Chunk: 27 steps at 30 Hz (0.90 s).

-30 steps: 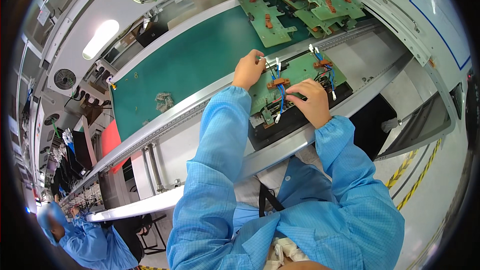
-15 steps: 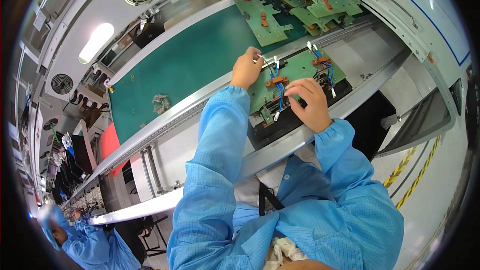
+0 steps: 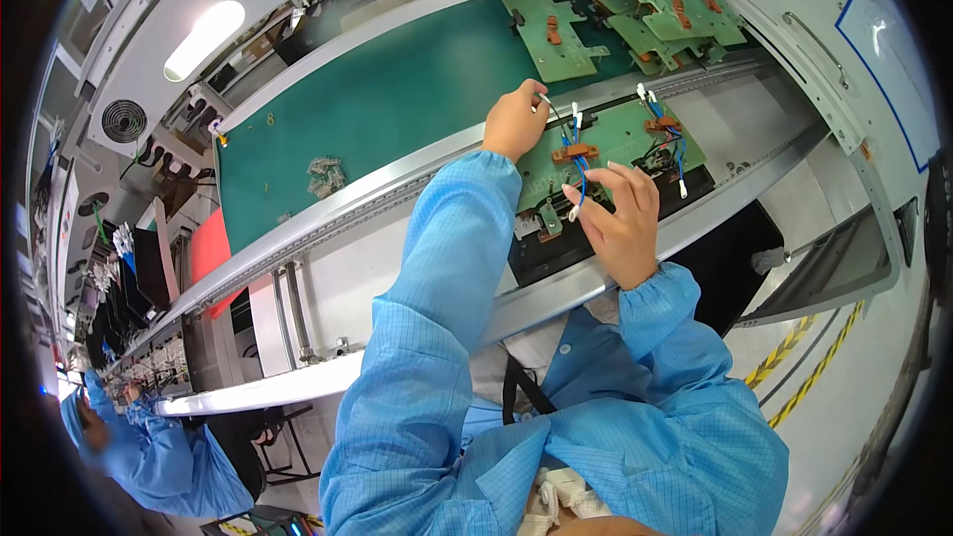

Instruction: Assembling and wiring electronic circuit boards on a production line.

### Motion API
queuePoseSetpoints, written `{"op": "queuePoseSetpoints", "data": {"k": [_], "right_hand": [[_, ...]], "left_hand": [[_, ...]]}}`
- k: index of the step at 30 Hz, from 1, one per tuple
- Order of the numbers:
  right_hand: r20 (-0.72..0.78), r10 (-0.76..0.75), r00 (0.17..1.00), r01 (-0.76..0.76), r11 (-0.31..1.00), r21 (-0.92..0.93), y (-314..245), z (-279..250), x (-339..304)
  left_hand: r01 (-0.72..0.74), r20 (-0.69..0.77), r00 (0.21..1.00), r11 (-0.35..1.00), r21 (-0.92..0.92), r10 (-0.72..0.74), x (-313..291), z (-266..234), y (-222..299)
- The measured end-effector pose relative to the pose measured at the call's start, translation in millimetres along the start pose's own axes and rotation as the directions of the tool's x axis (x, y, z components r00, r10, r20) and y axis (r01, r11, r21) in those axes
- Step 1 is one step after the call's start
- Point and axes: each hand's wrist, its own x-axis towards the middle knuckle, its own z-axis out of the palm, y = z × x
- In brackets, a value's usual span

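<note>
Over the far left edge of a green circuit board [image 3: 627,135], my left hand [image 3: 516,123] pinches a thin wire [image 3: 543,99] with a white end. My right hand [image 3: 625,220] has its thumb and index fingertip closed around a blue wire [image 3: 583,191], its other fingers loosely bent. That wire runs from a brown clamp [image 3: 574,153] on the board, where more blue wires with white ends stand up. A second brown clamp [image 3: 663,123] to the right holds a similar wire bundle. The board lies on a black carrier [image 3: 541,266].
Several green boards [image 3: 663,15] with brown clamps are stacked at the far right. A green mat [image 3: 397,99] bears a small pile of clear parts [image 3: 326,177]. Metal rails [image 3: 397,182] run along the bench. At lower left sits another person [image 3: 179,467] in blue workwear.
The view has shifted, so the bench sits further right. My right thumb and index finger have come to the blue wire near the left clamp. My left hand keeps its pinch.
</note>
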Motion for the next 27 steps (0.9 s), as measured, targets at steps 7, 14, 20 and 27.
{"op": "queuePoseSetpoints", "data": {"k": [7, 14, 20, 27], "right_hand": [[-0.032, -0.008, 0.999, 0.007, 1.0, -0.012, 7.1, 7.5, 14.8], [-0.022, -0.081, 0.996, 0.082, 0.996, 0.035, 17.4, 11.0, 23.5], [-0.052, -0.035, 0.998, 0.041, 0.993, 0.112, 20.1, 12.0, 23.2], [-0.044, -0.047, 0.998, 0.055, 0.978, 0.2, 18.6, 11.6, 20.9]], "left_hand": [[0.018, 0.028, 0.999, 0.995, 0.093, -0.021, 7.0, 7.3, 0.0], [-0.012, 0.038, 0.999, 0.996, 0.084, 0.009, 10.7, 12.3, 4.4], [-0.015, 0.02, 1.0, 0.999, 0.034, 0.015, 12.1, 14.5, 6.4], [-0.048, 0.044, 0.998, 0.998, -0.028, 0.049, 11.7, 11.7, 8.2]]}}
